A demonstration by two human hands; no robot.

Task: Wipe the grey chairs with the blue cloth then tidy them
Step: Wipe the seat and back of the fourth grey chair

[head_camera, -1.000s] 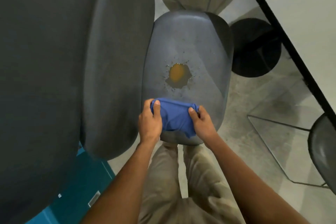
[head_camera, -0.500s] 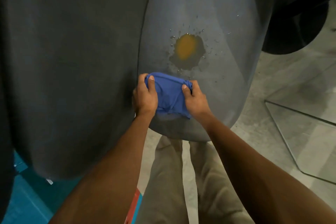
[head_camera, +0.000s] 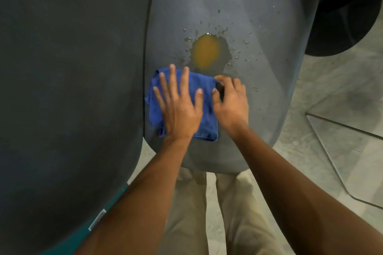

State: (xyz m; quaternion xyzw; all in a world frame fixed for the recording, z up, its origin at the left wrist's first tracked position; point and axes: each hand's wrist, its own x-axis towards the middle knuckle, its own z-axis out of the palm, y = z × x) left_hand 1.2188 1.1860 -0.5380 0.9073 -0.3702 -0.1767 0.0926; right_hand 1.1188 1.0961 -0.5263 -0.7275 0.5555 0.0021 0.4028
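On the near end of the seat, the left hand (head_camera: 179,105) lies flat, fingers spread, pinning the blue cloth (head_camera: 205,109), likely for a push. Her right hand (head_camera: 231,99) pinches its right edge. Just beyond, an orange spill (head_camera: 206,50) pools on the grey chair (head_camera: 259,68); pale floor (head_camera: 323,99) alongside.

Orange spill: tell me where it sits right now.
In the head view the orange spill pools mid-seat on the grey chair, just beyond the blue cloth, up past the left hand.
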